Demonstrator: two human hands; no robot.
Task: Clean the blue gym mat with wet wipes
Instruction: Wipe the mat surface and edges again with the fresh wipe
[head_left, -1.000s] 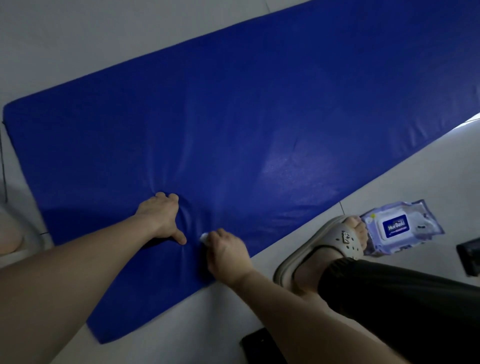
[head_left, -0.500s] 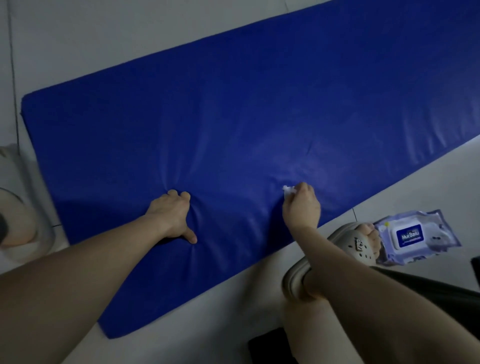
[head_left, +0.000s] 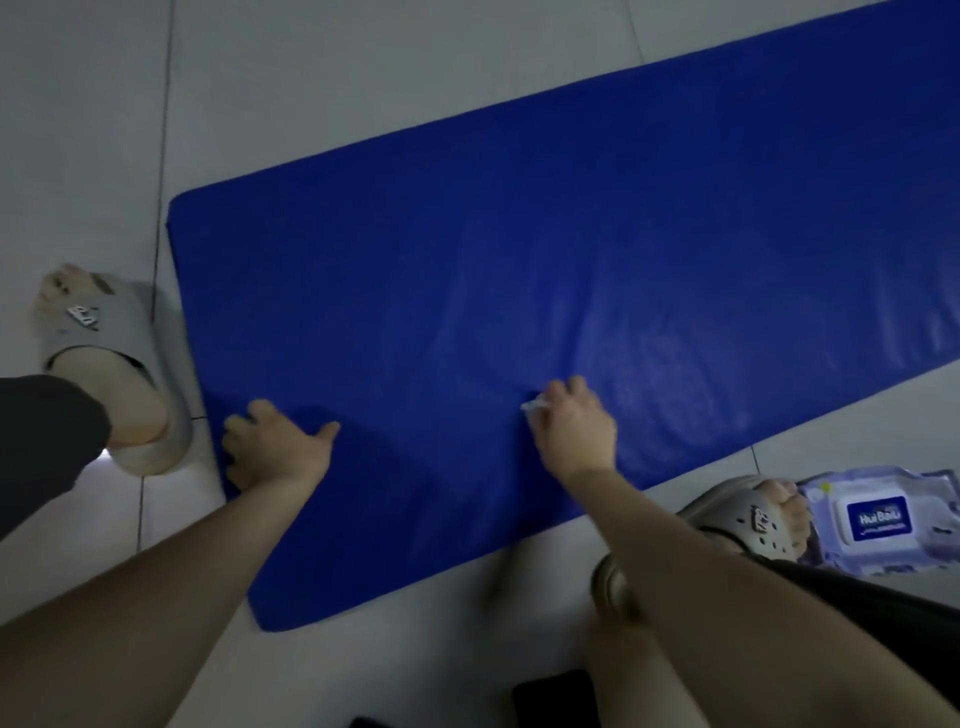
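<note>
view from my head camera, looking down at a pale tiled floor (head_left: 363, 78). a blue gym mat (head_left: 519, 260) lies flat across it, running from the lower left of the frame to the upper right. my left hand (head_left: 270, 447) sits at lower left, near the mat's short end. its grip is loose, with the fingers spread, the thumb out and the palm pressing down on the mat, holding nothing. my right hand (head_left: 574, 426) is at lower centre, its grip closed around a small white wet wipe (head_left: 532, 404) held against the mat near the front edge; only a corner of the wipe shows past the fingers. a pack of wet wipes (head_left: 878, 519) lies on the floor at lower right, just beside my foot in a grey sandal (head_left: 748, 519).

i judge this to be mid-wipe on the near strip of the mat. the next move calls for steady downward pressure and a long stroke toward the far edge, with the left hand keeping the mat from sliding.
</note>
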